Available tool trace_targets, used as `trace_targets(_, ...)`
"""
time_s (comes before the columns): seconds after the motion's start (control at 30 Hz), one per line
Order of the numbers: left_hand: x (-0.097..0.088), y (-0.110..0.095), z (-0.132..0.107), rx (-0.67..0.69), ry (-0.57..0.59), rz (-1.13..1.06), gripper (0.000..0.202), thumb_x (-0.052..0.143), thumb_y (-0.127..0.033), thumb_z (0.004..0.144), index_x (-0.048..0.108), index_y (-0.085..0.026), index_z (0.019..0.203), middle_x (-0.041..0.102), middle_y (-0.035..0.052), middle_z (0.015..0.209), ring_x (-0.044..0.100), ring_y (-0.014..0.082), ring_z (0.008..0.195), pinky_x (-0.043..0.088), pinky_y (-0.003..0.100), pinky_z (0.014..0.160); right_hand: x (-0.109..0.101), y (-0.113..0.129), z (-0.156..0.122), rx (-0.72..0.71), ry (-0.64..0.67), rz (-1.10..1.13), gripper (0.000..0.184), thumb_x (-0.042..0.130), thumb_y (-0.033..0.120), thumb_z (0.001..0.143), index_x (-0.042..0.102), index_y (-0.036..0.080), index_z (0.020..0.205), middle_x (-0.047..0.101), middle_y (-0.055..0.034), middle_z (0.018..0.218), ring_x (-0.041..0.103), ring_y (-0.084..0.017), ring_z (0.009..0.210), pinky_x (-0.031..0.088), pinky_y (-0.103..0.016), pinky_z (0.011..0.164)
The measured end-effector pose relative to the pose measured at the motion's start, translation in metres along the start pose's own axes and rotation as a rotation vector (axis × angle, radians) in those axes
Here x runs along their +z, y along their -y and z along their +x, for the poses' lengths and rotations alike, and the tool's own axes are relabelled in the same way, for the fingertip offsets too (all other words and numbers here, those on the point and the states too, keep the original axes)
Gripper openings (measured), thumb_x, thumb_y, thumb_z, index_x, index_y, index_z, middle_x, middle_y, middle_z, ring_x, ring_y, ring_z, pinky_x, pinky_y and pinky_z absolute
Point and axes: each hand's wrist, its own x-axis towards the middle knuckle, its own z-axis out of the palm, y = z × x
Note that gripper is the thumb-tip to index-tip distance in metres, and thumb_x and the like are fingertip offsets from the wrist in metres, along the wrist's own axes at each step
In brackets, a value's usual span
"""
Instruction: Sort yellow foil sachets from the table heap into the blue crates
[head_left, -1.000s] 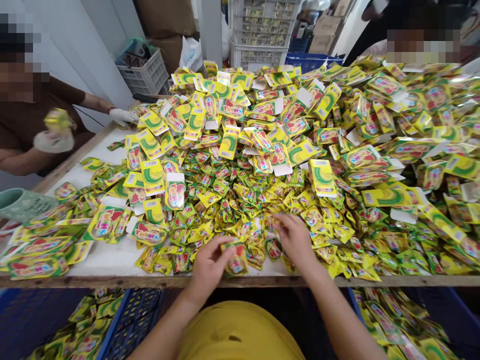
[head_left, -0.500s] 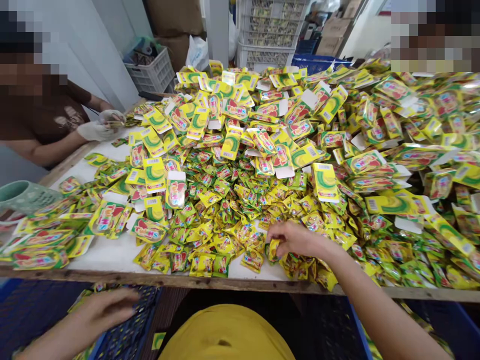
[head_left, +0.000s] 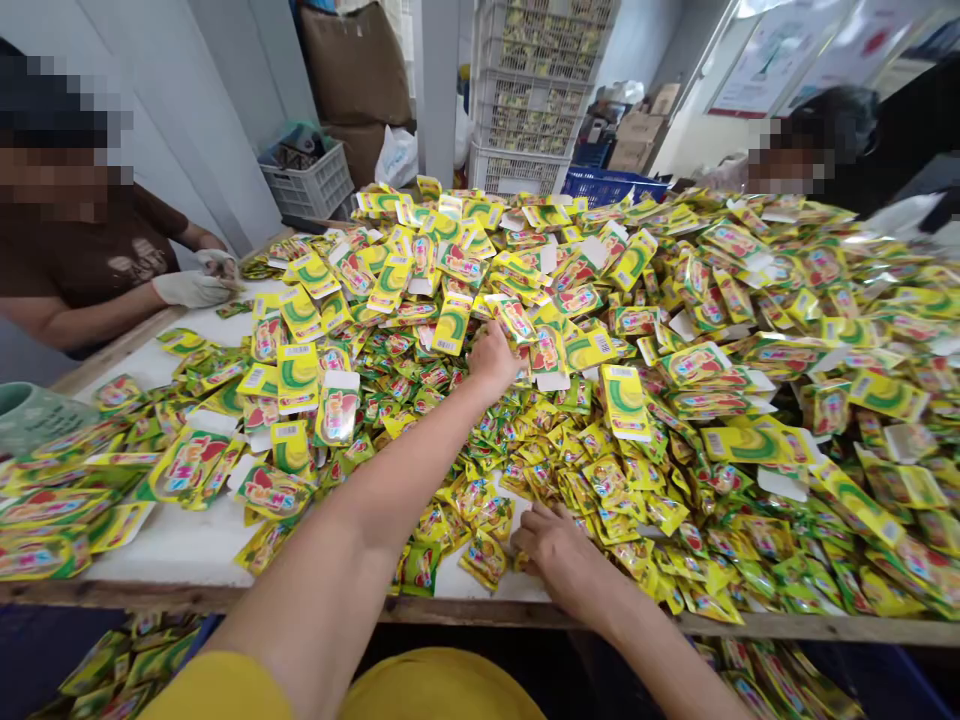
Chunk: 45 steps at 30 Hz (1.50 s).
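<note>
Packets (head_left: 120, 665) crowd 2 blue crates (head_left: 889, 680) below the near edge of a table (head_left: 169, 550). Just inside that edge, the worker's right hand (head_left: 559, 555) lies palm down, fingers loosely bent; whether they grip anything cannot be told. White tabletop (head_left: 454, 578) shows beside it and in a strip toward the near-left corner. The left hand (head_left: 493, 360) is at the table's middle, fingers curled at a yellow carton (head_left: 516, 320); its hold is hidden. Small sachets (head_left: 532, 440) spread between both hands, while cartons (head_left: 705, 365) bank up toward the far and right edges. A green cup (head_left: 37, 415) stands by the left edge, a gloved co-worker (head_left: 82, 265) beyond, stacked white crates (head_left: 525, 110) past the far edge.
</note>
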Motion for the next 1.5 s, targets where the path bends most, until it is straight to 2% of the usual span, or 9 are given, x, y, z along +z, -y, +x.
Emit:
trace_targets(0.23,-0.039,0.047,-0.051,-0.011,0.072,-0.196,0.023,0.072,-0.026,0.072,0.062,-0.012,0.086,0.068,0.0062,0.082,0.064,0.0197,0.076,0.048,0.028,0.068,-0.009,-0.03,-0.003,0.289,-0.496,0.916,0.024,0.062,0.036,0.082,0.061,0.02,0.1,0.066,-0.0033,0.083,0.06,-0.019,0.074,0.046,-0.03,0.066)
trace_targets(0.4,-0.03,0.032,-0.078,-0.025,0.05,-0.19,0.041,0.071,-0.037,0.072,0.062,-0.016,0.106,0.067,0.0085,0.106,0.061,0.0224,0.1,0.046,0.032,0.087,-0.014,-0.02,0.031,0.326,-0.676,1.365,0.029,0.075,0.038,0.071,0.062,0.02,0.09,0.066,-0.0011,0.079,0.059,-0.017,0.071,0.047,-0.027,0.065)
trace_targets(0.6,-0.002,0.001,-0.048,-0.083,-0.007,0.142,0.035,0.062,-0.041,0.078,0.069,-0.018,0.102,0.068,0.0143,0.106,0.058,0.0319,0.107,0.04,0.044,0.092,0.002,-0.004,0.054,0.341,-0.693,1.412,0.027,0.078,0.037,0.067,0.062,0.019,0.079,0.062,0.0024,0.069,0.054,-0.014,0.064,0.043,-0.025,0.061)
trace_targets(0.77,-0.043,0.014,-0.03,-0.069,0.061,0.081,0.023,0.065,-0.014,0.069,0.073,-0.013,0.092,0.072,0.0065,0.08,0.064,0.0209,0.077,0.046,0.029,0.072,0.012,-0.021,0.025,0.457,-0.729,1.422,0.031,0.08,0.038,0.064,0.064,0.018,0.082,0.066,0.0001,0.074,0.058,-0.016,0.067,0.046,-0.027,0.064)
trace_targets(0.97,-0.097,0.034,-0.103,0.009,0.114,-0.103,0.029,0.059,-0.017,0.077,0.071,-0.017,0.104,0.067,0.0001,0.07,0.059,0.0136,0.062,0.045,0.023,0.059,-0.008,-0.024,0.016,0.265,-0.763,1.337,0.03,0.075,0.034,0.073,0.067,0.022,0.099,0.067,-0.0066,0.11,0.061,-0.023,0.097,0.048,-0.034,0.082)
trace_targets(1.07,-0.091,0.048,-0.145,-0.038,0.241,-0.241,0.022,0.059,-0.02,0.079,0.072,-0.017,0.096,0.071,0.0028,0.078,0.064,0.0163,0.072,0.049,0.026,0.068,-0.015,-0.01,0.031,0.062,-0.603,1.159,0.026,0.073,0.03,0.075,0.068,0.023,0.099,0.063,-0.0066,0.118,0.057,-0.024,0.108,0.047,-0.035,0.088)
trace_targets(1.27,-0.061,0.072,-0.199,-0.084,0.372,-0.287,0.027,0.047,-0.03,0.09,0.067,-0.017,0.101,0.07,0.0084,0.104,0.063,0.021,0.101,0.046,0.034,0.091,0.02,0.011,0.041,0.088,-0.44,1.127,0.026,0.073,0.025,0.072,0.069,0.022,0.098,0.069,-0.0047,0.097,0.062,-0.022,0.093,0.048,-0.034,0.083)
trace_targets(1.4,-0.058,0.078,-0.222,-0.18,0.271,-0.209,0.048,0.066,-0.04,0.078,0.052,-0.017,0.119,0.06,0.0117,0.116,0.061,0.0216,0.094,0.051,0.031,0.074,0.036,0.0,0.025,0.323,-0.675,1.371,0.024,0.073,0.032,0.073,0.067,0.021,0.093,0.069,-0.0025,0.089,0.062,-0.019,0.081,0.049,-0.031,0.075)
trace_targets(1.5,-0.051,0.074,-0.233,-0.183,0.301,-0.011,0.061,0.079,-0.044,0.064,0.05,-0.019,0.112,0.062,0.007,0.098,0.06,0.0213,0.081,0.049,0.032,0.069,0.038,-0.004,0.019,0.464,-0.897,1.38,0.023,0.074,0.035,0.072,0.066,0.02,0.088,0.068,-0.0012,0.083,0.06,-0.017,0.076,0.049,-0.029,0.072)
